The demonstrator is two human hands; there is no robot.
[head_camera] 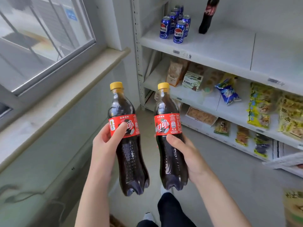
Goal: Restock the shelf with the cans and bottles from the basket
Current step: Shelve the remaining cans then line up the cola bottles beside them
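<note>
Two cola bottles upright, left grip (106, 141) closed round one (127, 145), right grip (185, 151) round another (170, 145)

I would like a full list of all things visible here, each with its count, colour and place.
Cola bottles: two, dark with red labels and yellow caps, one in each hand.
Shelf bottle: one, dark, top shelf.
Cans: about six, blue, top shelf, left.
Snack packs: many, mixed colours, lower shelves.
Shelf: one, white, right.
Window: one, grey frame, left.
Left hand: grips the left bottle.
Right hand: grips the right bottle.
</note>
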